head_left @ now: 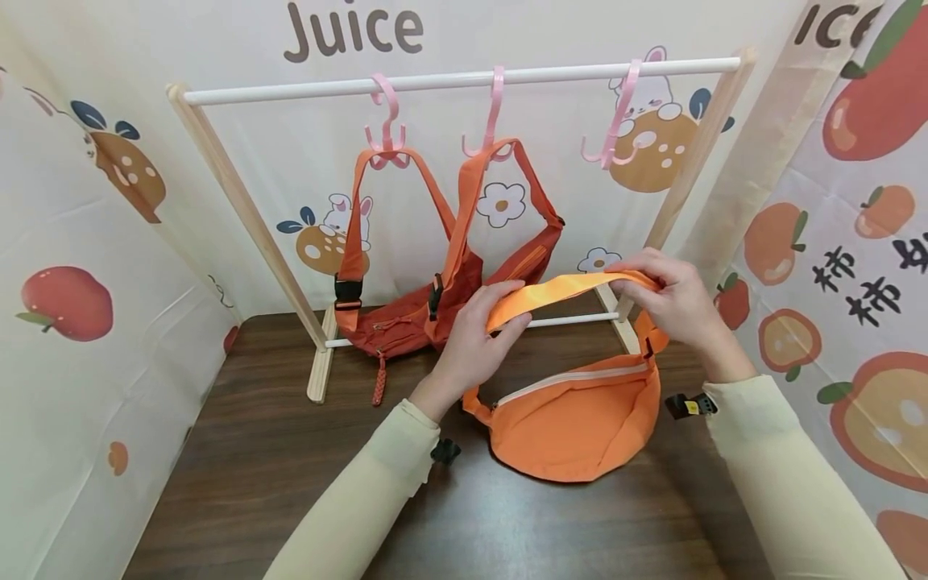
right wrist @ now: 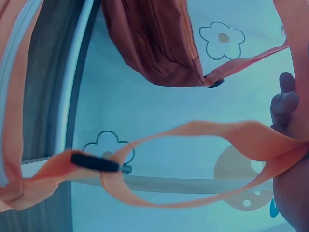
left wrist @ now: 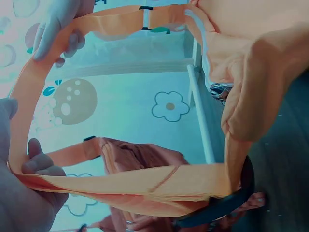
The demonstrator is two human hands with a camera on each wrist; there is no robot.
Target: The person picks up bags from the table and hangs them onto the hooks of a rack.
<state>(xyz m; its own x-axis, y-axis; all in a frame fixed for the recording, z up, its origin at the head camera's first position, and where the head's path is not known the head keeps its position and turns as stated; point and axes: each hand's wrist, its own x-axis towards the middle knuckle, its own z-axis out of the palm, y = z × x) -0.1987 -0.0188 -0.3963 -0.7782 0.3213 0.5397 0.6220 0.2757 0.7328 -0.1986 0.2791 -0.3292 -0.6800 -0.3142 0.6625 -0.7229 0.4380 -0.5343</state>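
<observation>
An orange waist bag hangs by its strap over the dark tabletop, its pale zipper along the upper edge. My left hand grips the left part of the strap, thumb on the near side. The right hand pinches the same strap farther right, so the band stretches between both hands. In the left wrist view the strap forms a wide loop with a slider on its upper run. A black slider also shows on the strap in the right wrist view.
Behind stands a wooden-ended rack with a white rail. Two rust-red bags hang there by orange straps from pink hooks. A third pink hook at the right bears no bag. Printed cloth walls enclose the table.
</observation>
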